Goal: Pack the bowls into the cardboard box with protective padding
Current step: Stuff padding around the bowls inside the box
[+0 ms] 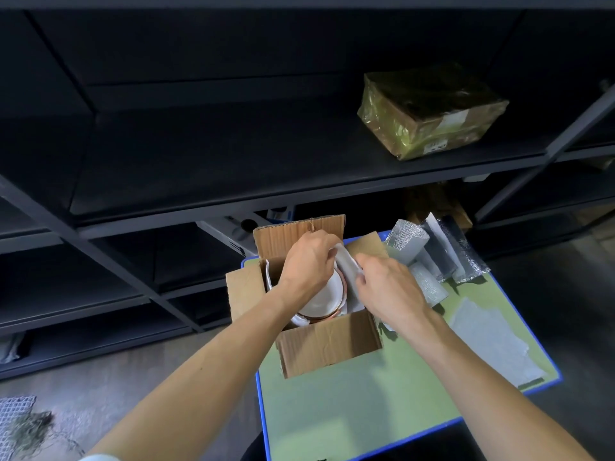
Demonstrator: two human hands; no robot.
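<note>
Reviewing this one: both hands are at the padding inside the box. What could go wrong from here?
1. The bowl lies tilted in the box, with its rim close to the near wall. It could knock the wall unless the padding gets round it.
2. The left hand and right hand both grip the padding, so nothing steadies the box at the table's left edge. A push might slide it off.

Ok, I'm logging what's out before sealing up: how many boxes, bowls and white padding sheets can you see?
Boxes: 2, the open cardboard box and the wrapped parcel on the shelf.
Bowls: 1 bowl in view inside the box; more may be hidden.
White padding sheets: 2, the held sheet and the flat sheet on the table.
Total: 5
</note>
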